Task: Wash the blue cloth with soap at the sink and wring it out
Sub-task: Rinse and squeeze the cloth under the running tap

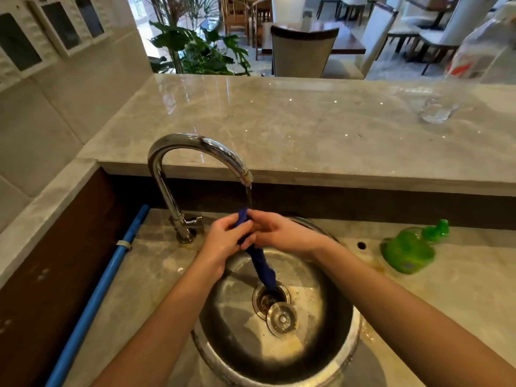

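Marble counter surrounds the round steel sink [329,356]. I have my left hand [223,241] and right hand [279,233] both closed on the wet, limp blue cloth [261,263] under the chrome tap [195,152]; its tail dangles over the drain. Soft, probably slippery; I'd grip near both ends.

A restaurant or café bar: a round steel sink [279,342] and tap [195,152] under the hands, a marble worktop [279,113] beyond them, then dining chairs [303,51] and tables [349,40].
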